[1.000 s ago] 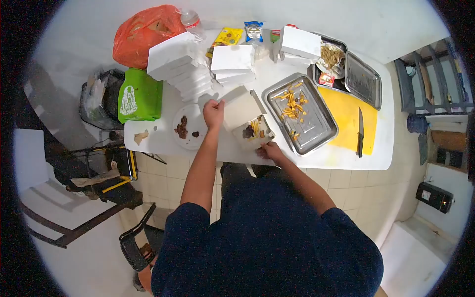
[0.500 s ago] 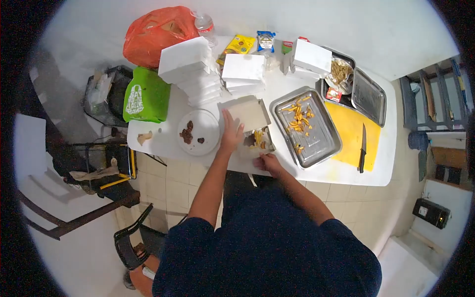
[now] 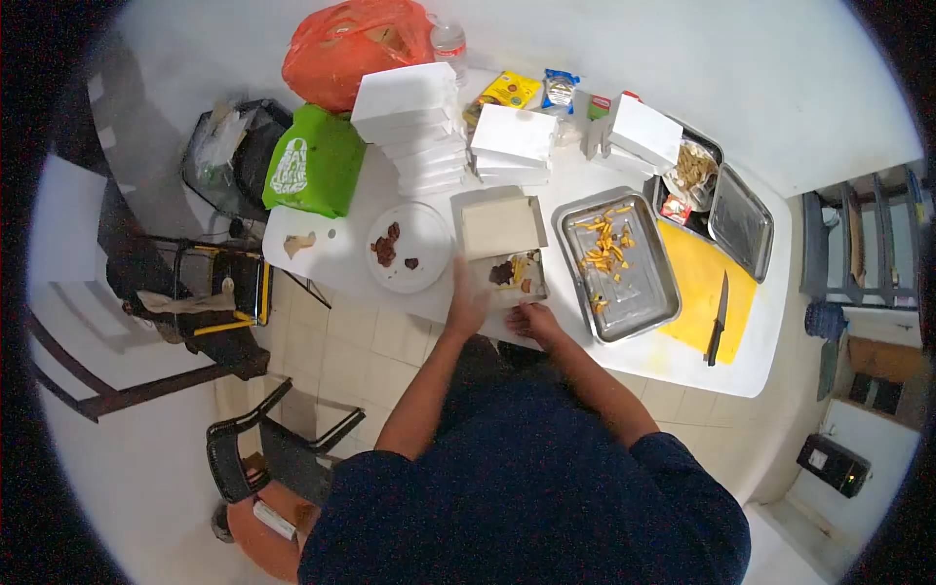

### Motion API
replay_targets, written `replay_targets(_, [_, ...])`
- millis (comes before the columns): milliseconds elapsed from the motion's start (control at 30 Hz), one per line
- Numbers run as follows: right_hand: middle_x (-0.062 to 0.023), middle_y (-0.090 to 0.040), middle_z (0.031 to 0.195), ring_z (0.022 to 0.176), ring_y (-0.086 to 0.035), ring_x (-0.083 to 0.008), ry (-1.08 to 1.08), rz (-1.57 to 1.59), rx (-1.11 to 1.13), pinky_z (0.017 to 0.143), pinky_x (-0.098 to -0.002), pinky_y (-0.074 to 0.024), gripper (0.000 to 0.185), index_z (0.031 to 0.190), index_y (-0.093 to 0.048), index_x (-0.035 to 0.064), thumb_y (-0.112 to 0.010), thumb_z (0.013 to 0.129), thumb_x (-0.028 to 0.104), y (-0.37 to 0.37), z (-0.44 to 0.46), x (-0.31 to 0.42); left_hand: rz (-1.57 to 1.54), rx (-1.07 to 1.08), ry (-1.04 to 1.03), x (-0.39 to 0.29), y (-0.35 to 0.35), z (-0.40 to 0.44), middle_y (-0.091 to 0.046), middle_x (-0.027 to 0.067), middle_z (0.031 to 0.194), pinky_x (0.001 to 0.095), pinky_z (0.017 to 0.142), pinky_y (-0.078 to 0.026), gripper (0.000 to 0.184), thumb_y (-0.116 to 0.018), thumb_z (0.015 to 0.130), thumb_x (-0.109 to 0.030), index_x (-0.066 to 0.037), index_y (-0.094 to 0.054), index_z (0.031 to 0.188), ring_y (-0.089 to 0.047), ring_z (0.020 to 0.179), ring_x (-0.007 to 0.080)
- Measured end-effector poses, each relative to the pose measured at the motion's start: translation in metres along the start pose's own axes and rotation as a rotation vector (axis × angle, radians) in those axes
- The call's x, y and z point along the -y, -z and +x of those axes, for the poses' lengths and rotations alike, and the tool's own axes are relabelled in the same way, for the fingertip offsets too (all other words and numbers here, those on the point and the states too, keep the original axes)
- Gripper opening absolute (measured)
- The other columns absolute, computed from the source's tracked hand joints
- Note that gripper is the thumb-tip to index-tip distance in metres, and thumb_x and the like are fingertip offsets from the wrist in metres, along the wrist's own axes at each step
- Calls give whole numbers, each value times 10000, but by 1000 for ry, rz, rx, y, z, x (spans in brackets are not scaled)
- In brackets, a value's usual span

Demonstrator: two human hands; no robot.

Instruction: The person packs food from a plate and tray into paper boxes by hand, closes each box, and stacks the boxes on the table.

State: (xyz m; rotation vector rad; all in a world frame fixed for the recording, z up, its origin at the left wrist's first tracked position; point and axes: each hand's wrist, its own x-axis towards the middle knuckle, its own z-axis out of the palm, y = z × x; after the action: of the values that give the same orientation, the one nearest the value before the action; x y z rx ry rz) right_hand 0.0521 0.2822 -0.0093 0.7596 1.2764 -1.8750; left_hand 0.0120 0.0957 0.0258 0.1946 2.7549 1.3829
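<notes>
An opened cardboard box (image 3: pixel 505 226) lies at the table's front edge, its lid tilted back, with fries and dark meat pieces (image 3: pixel 507 272) in its lower part. My left hand (image 3: pixel 467 300) is at the box's left side, smeared by motion. At the front right corner of the box is my right hand (image 3: pixel 532 322), its fingers curled in against the edge; what they hold, if anything, is hidden. Left of the box stands a white plate (image 3: pixel 425 229) with dark meat pieces. A metal tray (image 3: pixel 639 300) with fries lies to the right.
Stacks of closed white boxes (image 3: pixel 514 134) stand at the back. A knife (image 3: pixel 719 322) lies on a yellow board (image 3: pixel 684 255) at the right. Green (image 3: pixel 327 161) and red (image 3: pixel 356 49) bags are at the left. Behind the board are metal containers (image 3: pixel 744 222).
My left hand has come down from the lid to the box's left side. The lid leans back open. My right hand stays at the front corner. The camera view has shifted.
</notes>
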Motion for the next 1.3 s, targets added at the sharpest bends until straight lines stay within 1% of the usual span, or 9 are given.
replay_targets(133, [-100,-660,916,757,-648,-198,30,-23,-15,658,-325,-513,360,1012,-591,27,-502,947,371,4,-7,5,-99,-46,110,16,-16,-9,-166,273,1491,388,1144,-147,759,-587,831,-113,58,-162,1436,-162,1383,415])
replay_targets(200, [-89,-657,887,750,-641,-190,47,-127,-33,654,-325,-513,360,997,-596,31,-526,934,379,9,-11,5,60,-127,61,33,-23,-15,-393,229,1318,369,921,-391,731,-620,799,-51,-8,-244,1425,-444,1143,331])
replay_targets(267, [-91,-654,865,712,-632,-176,73,-227,-89,617,-308,-507,356,977,-601,33,-551,919,381,23,-8,6,93,-162,81,50,-25,-23,-544,184,1122,355,768,-514,639,-626,785,-17,-37,-354,1362,-596,926,264])
replay_targets(333, [-88,-639,806,635,-614,-153,160,-232,-174,528,-266,-481,318,975,-587,35,-588,897,343,37,-7,7,-6,-155,160,58,-19,-22,-617,140,903,346,683,-516,473,-607,788,-13,-28,-492,1247,-618,733,217])
replay_targets(433, [-86,-625,800,588,-599,-145,219,-375,-415,492,-250,-467,291,999,-561,42,-610,882,304,48,-3,15,-90,-157,200,56,-13,-21,-621,129,774,343,688,-513,269,-592,801,-21,-4,-581,1068,-624,703,236])
replay_targets(667, [-110,-628,884,761,-627,-169,403,-269,-132,649,-285,-528,204,1099,-520,39,-555,906,97,31,8,22,-55,-196,226,42,2,-19,-631,224,891,425,776,-479,199,-562,825,-80,3,-600,1001,-608,875,391])
replay_targets(1033, [-101,-651,981,864,-623,-180,342,-352,-148,738,-317,-516,331,1198,-524,48,-604,893,151,-13,7,48,-27,-127,287,66,48,-7,-641,251,878,442,768,-486,234,-596,800,-163,17,-649,939,-627,852,389])
replay_targets(1167, [-96,-661,771,690,-620,-139,724,-1002,-489,616,-284,-492,181,939,-634,7,-650,820,144,-36,-2,55,-51,-128,316,79,48,-4,-657,232,821,418,754,-499,272,-629,776,-220,24,-674,890,-647,809,372])
replay_targets(1300, [-98,-654,734,656,-620,-175,602,-925,-285,622,-316,-502,155,866,-634,-3,-657,790,130,-69,11,67,-38,-82,349,90,50,0,-668,213,812,396,747,-508,289,-649,773,-246,24,-679,873,-661,798,342])
